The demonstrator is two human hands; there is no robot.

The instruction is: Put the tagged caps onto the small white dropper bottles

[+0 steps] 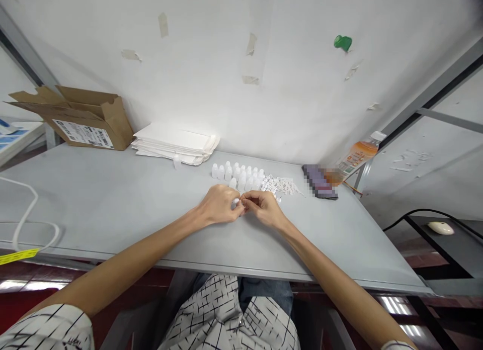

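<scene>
My left hand [219, 204] is closed around a small white plastic bottle [235, 203], of which only a bit shows between thumb and fingers. Against it, the fingertips of my right hand [267, 207] are pinched together; whatever they hold is hidden. Just beyond my hands, several small white dropper-type bottles [242, 181] stand upright in a group. To their right lie small white and dark pieces [269, 183], too small to name, and a spread of white printed slips [287, 185].
A single small translucent piece [177, 162] stands before a stack of white envelopes [169, 143]. An open cardboard box [90, 121] is at the back left. A phone [319, 181] and an orange drink bottle [354, 159] are at right. A white cable [28, 209] lies left.
</scene>
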